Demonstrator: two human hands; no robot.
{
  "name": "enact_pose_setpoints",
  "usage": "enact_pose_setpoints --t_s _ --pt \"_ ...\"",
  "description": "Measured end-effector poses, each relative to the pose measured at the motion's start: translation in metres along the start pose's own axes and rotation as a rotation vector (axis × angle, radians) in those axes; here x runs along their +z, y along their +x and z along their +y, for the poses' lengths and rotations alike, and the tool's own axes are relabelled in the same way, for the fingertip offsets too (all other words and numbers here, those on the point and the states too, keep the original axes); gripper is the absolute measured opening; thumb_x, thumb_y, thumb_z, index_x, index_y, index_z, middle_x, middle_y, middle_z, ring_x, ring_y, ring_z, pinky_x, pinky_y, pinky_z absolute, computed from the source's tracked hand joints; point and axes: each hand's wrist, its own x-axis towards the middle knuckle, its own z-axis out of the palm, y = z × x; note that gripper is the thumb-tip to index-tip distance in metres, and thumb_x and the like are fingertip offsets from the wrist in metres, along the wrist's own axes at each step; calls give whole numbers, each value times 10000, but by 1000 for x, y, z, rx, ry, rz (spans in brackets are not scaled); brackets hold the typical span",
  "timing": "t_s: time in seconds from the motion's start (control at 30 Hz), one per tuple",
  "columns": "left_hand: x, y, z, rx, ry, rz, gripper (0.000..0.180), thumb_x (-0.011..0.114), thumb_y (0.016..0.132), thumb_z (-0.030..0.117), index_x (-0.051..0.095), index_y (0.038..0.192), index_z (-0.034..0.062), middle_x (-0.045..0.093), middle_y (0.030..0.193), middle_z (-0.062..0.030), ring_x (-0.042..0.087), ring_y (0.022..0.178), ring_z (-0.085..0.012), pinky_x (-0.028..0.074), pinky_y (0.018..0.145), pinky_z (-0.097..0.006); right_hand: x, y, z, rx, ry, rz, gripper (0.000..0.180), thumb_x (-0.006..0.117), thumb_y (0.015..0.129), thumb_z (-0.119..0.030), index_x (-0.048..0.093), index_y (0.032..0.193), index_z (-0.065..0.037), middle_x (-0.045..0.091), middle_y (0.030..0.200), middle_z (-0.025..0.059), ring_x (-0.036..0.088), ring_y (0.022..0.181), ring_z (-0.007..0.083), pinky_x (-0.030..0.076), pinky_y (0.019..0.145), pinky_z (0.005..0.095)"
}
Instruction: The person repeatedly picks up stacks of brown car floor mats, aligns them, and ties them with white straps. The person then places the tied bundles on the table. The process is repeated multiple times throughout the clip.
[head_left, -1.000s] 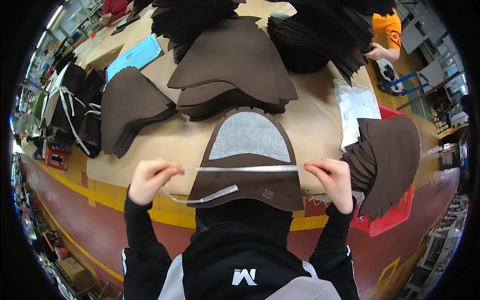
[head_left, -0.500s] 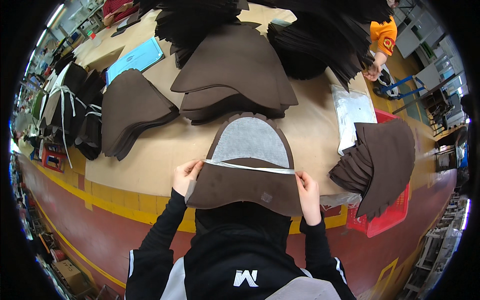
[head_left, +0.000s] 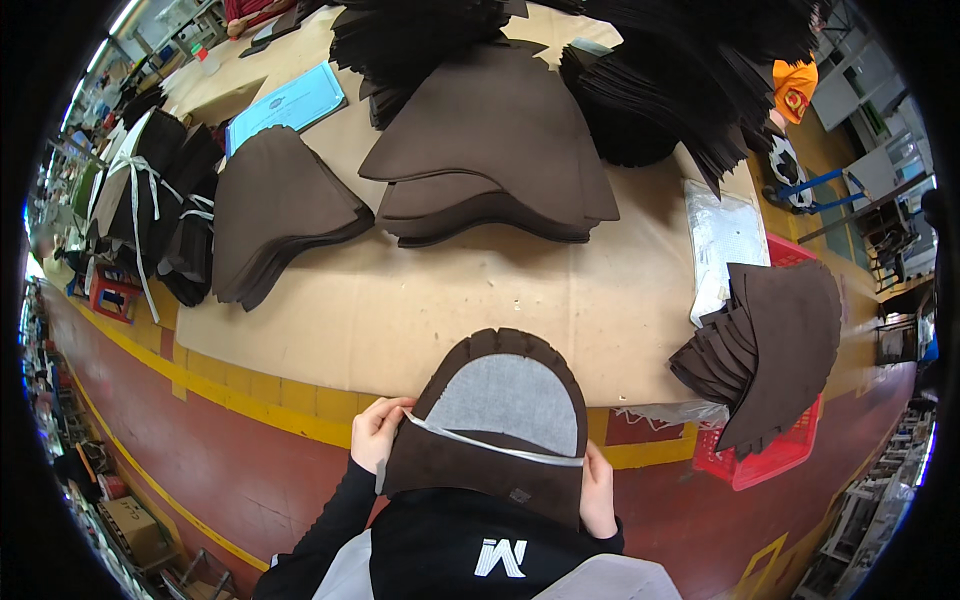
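Tan cardboard covers the worktable, whose near edge is marked with a yellow stripe above a red floor. Close to the person's chest, a stack of dark brown arched fabric pieces with a grey lining patch on top sits at the table's near edge, overhanging toward the body. The left hand grips the stack's left edge, fingers curled shut around one end of a thin white strap that crosses the stack. The right hand presses against the right edge where the strap ends; how tightly its fingers close cannot be told. Farther back lie larger piles of brown cut pieces, and a red basket holds more at the right.
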Motion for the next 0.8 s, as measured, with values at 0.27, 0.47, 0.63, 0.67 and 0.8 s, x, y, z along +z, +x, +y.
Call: enact_pose_setpoints --t_s 0.27,0.47,0.63,0.67,0.8 --pt "-5 4 -15 -85 43 -296 323 485 926 8 597 1229 -7 704 1009 -175 681 945 -266 500 858 -312 -6 3 16 -35 19 -277 335 386 951 19 546 1246 32 592 1220 123 522 1169 176 399 980 286" --pt "-7 5 -1 -65 46 -310 292 484 886 -42 637 1135 -33 706 1006 -182 685 955 -255 501 860 -321 -7 18 7 -8 91 -287 351 385 910 54 583 1199 45 636 1149 99 558 1092 150 428 936 268" --pt "-3 10 21 196 103 -79 260 492 868 -47 653 1072 -61 705 968 -190 679 941 -240 494 852 -302 -9 27 -16 -113 115 -196 287 420 901 37 645 1077 66 694 987 70 614 922 127 479 835 259" --pt "-7 15 35 264 102 -49 283 474 847 -70 649 1070 -66 702 982 -197 676 953 -247 492 854 -304 -5 32 -32 -238 86 -136 269 438 880 40 649 1044 75 693 924 93 616 855 123 486 779 261" --pt "-18 49 92 618 49 42 349 447 759 -120 648 1039 -62 696 955 -189 673 918 -284 500 822 -303 -11 63 -101 -658 -138 -5 236 493 796 61 652 969 82 685 841 132 628 757 143 486 707 263"
